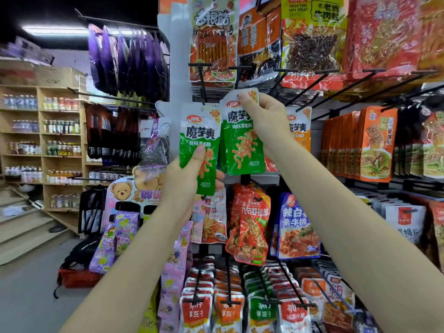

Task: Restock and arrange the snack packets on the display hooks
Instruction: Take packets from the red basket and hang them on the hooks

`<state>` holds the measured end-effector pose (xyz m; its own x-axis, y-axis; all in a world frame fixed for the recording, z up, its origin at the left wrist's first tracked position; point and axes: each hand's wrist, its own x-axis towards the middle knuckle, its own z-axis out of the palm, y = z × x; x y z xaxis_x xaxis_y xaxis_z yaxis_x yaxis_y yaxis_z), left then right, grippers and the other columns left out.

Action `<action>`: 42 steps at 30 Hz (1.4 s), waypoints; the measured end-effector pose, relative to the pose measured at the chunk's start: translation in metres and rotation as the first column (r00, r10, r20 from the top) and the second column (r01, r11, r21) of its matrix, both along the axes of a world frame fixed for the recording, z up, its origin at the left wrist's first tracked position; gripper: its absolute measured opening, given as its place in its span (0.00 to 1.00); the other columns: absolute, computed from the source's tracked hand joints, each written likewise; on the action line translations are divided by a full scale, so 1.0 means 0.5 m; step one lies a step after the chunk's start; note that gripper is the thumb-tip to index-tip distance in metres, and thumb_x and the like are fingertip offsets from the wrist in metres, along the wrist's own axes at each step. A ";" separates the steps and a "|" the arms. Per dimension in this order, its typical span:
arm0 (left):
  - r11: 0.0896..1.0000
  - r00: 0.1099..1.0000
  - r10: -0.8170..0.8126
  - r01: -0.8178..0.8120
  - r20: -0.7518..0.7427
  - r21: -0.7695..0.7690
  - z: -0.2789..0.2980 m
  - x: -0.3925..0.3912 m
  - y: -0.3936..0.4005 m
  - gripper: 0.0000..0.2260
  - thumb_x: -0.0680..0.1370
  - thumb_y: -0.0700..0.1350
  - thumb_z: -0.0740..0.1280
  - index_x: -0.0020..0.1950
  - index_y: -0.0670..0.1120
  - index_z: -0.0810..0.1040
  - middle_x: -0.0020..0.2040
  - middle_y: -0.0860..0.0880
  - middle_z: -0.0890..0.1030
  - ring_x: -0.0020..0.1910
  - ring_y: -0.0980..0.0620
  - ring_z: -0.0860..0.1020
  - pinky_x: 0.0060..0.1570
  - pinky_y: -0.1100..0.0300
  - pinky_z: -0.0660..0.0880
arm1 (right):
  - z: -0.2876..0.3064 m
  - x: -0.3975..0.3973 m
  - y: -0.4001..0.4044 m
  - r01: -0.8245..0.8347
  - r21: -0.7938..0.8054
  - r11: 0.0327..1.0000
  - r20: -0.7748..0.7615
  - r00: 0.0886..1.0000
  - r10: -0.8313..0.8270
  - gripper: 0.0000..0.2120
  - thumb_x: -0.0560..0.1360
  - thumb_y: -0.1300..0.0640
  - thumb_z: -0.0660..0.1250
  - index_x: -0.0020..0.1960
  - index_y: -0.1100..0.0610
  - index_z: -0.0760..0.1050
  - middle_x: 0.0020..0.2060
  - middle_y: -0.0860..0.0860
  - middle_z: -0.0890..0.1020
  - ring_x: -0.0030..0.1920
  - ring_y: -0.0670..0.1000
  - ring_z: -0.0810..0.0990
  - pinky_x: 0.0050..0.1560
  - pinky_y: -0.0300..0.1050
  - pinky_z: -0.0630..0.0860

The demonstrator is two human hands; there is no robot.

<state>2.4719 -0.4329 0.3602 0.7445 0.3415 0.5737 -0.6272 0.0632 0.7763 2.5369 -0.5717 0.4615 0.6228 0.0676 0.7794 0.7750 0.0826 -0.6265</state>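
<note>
shop aisle, hook wall: left hand [185,181] grips one green packet [200,150], right hand [265,116] pinches second packet's [240,145] top near hook [240,75]; hole may miss, packet drops

We see the shop brightly and evenly lit from above, with a blown-out ceiling strip light [55,30] at upper left against a black ceiling. Glare streaks the glossy top-row packets [312,42], which look smeared by motion blur. Wide-angle distortion bends the side shelves [40,131] and softens the edges.
</note>
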 end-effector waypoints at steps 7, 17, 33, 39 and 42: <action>0.999 1.000 -0.015 0.015 -0.010 0.047 0.008 -0.004 -0.002 0.12 0.84 0.52 0.63 0.53 0.44 0.77 0.34 0.42 0.84 0.28 0.47 0.81 0.25 0.60 0.74 | 0.033 -0.005 0.009 0.097 -0.024 0.995 0.000 0.995 -0.097 0.23 0.80 0.50 0.68 0.33 0.53 0.60 0.26 0.45 0.59 0.27 0.47 0.58 0.28 0.41 0.57; 0.998 0.999 -0.052 0.052 -0.017 0.032 0.012 -0.002 0.003 0.12 0.84 0.52 0.63 0.52 0.44 0.77 0.36 0.41 0.85 0.29 0.47 0.81 0.27 0.59 0.76 | 0.030 0.011 0.009 0.120 -0.027 0.992 0.068 0.991 -0.118 0.16 0.81 0.53 0.66 0.39 0.58 0.66 0.32 0.51 0.62 0.31 0.47 0.61 0.25 0.34 0.59; 0.995 0.998 -0.068 0.067 0.015 0.070 0.017 0.006 0.011 0.09 0.85 0.51 0.60 0.57 0.48 0.77 0.43 0.42 0.87 0.38 0.43 0.85 0.40 0.51 0.82 | -0.010 0.045 -0.003 0.426 -0.176 0.887 0.145 0.903 -0.405 0.11 0.79 0.53 0.69 0.46 0.57 0.69 0.36 0.49 0.72 0.36 0.46 0.70 0.36 0.41 0.69; 0.990 0.999 -0.018 0.014 0.031 0.141 0.041 0.015 0.014 0.06 0.81 0.47 0.70 0.48 0.47 0.85 0.44 0.46 0.87 0.44 0.47 0.85 0.44 0.50 0.84 | -0.052 -0.010 -0.004 0.061 -0.203 0.977 0.082 0.996 -0.045 0.24 0.82 0.40 0.60 0.42 0.62 0.71 0.31 0.55 0.68 0.29 0.50 0.68 0.31 0.42 0.65; 0.974 1.000 -0.021 0.017 0.019 0.228 0.064 0.027 0.004 0.08 0.77 0.47 0.74 0.48 0.42 0.85 0.48 0.39 0.87 0.50 0.36 0.84 0.54 0.39 0.81 | -0.054 0.003 -0.009 0.062 -0.230 0.971 0.116 0.993 -0.036 0.26 0.80 0.42 0.65 0.49 0.68 0.74 0.34 0.57 0.70 0.33 0.52 0.69 0.35 0.47 0.66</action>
